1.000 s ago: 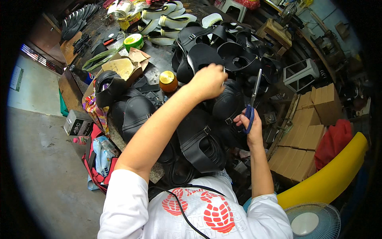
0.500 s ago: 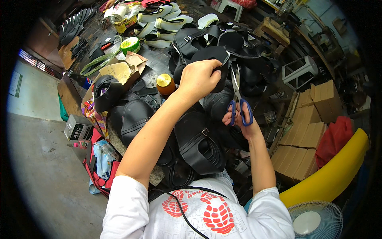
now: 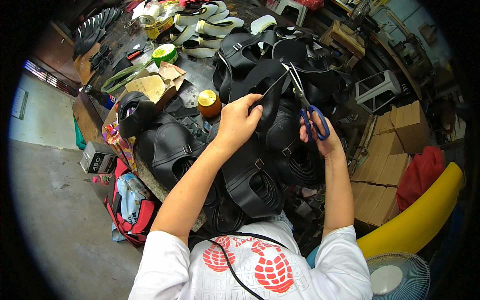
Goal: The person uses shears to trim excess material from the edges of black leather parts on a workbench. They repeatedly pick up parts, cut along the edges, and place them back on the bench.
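Nearest, at the lower edge: a white shirt, printed with red shoe-sole shapes and outlined lettering. Just beyond, black straps nested in buckled bundles, probably to keep like pieces together. Off to the left, a white-and-black box with bold printing on its side.

Over the bundles, pinching a curved black piece between thumb and fingers of the left hand; likely raised clear of the pile to offer the blades a free edge. Beside it, gripping blue-handled scissors in the right hand, fingers in or around the loops, blades slightly parted. Cannot tell whether the tips touch that edge.

Left of the hands, upright on the dark surface, an amber jar with a yellow lid, apparently set within reach. Beyond, a loose heap of black pieces. Farther, a round green tub, lid label too small to read, then pale bands overlapped, perhaps to save room.
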`<action>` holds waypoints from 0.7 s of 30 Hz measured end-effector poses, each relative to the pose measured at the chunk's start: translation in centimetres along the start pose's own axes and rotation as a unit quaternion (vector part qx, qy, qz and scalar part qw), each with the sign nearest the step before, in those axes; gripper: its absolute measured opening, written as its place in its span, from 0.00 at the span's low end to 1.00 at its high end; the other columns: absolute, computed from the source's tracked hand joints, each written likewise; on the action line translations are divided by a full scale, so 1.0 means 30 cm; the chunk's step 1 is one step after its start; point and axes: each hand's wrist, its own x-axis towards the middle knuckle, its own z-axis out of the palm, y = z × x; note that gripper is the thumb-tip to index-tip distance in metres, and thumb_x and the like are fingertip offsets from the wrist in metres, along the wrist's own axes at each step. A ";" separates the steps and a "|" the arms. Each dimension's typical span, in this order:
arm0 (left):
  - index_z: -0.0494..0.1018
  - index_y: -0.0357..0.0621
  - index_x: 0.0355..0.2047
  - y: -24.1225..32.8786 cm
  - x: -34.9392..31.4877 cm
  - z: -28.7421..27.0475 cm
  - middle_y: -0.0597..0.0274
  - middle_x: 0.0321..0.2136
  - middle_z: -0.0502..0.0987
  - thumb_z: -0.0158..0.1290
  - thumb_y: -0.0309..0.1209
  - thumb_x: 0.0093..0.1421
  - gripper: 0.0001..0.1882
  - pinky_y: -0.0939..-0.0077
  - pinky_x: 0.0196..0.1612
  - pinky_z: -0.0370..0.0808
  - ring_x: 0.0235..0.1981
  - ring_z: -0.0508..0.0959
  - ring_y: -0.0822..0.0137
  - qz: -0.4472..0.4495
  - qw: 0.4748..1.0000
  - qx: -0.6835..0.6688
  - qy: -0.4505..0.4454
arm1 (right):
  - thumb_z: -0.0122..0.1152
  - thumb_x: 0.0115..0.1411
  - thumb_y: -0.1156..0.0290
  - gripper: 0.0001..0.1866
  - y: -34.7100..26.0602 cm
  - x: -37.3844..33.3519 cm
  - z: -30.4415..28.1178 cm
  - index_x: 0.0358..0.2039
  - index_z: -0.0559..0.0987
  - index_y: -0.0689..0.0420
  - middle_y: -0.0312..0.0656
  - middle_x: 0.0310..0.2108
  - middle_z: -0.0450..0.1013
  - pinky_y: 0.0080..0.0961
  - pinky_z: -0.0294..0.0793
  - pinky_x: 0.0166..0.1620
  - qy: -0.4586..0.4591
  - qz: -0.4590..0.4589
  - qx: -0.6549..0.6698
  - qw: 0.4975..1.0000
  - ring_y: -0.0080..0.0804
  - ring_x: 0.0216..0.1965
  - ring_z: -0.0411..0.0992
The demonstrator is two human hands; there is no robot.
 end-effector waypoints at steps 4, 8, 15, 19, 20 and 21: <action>0.76 0.37 0.43 0.001 -0.022 0.027 0.48 0.34 0.80 0.55 0.30 0.56 0.15 0.72 0.36 0.75 0.29 0.80 0.57 -0.006 0.999 -0.045 0.011 | 0.51 0.64 0.44 0.28 0.011 0.006 0.032 0.34 0.74 0.61 0.39 0.17 0.72 0.16 0.66 0.23 0.010 0.008 -0.019 1.000 0.23 0.16 0.69; 0.76 0.37 0.45 0.007 -0.036 0.047 0.50 0.34 0.80 0.55 0.30 0.57 0.15 0.76 0.36 0.74 0.29 0.79 0.64 0.003 0.994 -0.108 0.021 | 0.51 0.63 0.42 0.29 0.036 0.004 0.090 0.34 0.74 0.61 0.38 0.15 0.70 0.16 0.63 0.22 0.007 0.009 -0.005 1.000 0.23 0.15 0.67; 0.75 0.34 0.45 0.011 -0.055 0.026 0.57 0.32 0.80 0.54 0.26 0.59 0.14 0.79 0.37 0.73 0.31 0.77 0.74 0.003 0.982 -0.183 0.035 | 0.50 0.64 0.42 0.29 0.038 -0.001 0.130 0.34 0.73 0.61 0.38 0.16 0.71 0.15 0.63 0.22 0.017 0.013 0.029 0.999 0.22 0.16 0.67; 0.74 0.35 0.46 0.047 -0.067 -0.012 0.61 0.35 0.79 0.53 0.25 0.61 0.13 0.81 0.42 0.72 0.36 0.76 0.76 -0.031 0.965 -0.260 0.019 | 0.51 0.64 0.43 0.28 0.036 -0.003 0.140 0.35 0.74 0.61 0.38 0.16 0.72 0.14 0.65 0.23 -0.007 -0.003 -0.014 1.000 0.23 0.17 0.69; 0.73 0.36 0.47 0.060 -0.076 -0.029 0.62 0.36 0.79 0.52 0.24 0.62 0.13 0.81 0.44 0.71 0.37 0.76 0.76 -0.035 0.947 -0.319 0.026 | 0.51 0.65 0.44 0.27 0.039 -0.010 0.146 0.35 0.74 0.61 0.39 0.17 0.72 0.14 0.65 0.23 -0.007 -0.008 -0.020 1.000 0.23 0.17 0.69; 0.73 0.37 0.48 0.074 -0.087 -0.049 0.64 0.38 0.78 0.52 0.24 0.62 0.13 0.82 0.46 0.70 0.39 0.75 0.76 -0.051 0.924 -0.377 0.031 | 0.51 0.65 0.44 0.27 0.042 -0.019 0.153 0.35 0.74 0.61 0.39 0.17 0.72 0.14 0.65 0.23 -0.019 -0.021 -0.023 0.999 0.23 0.18 0.70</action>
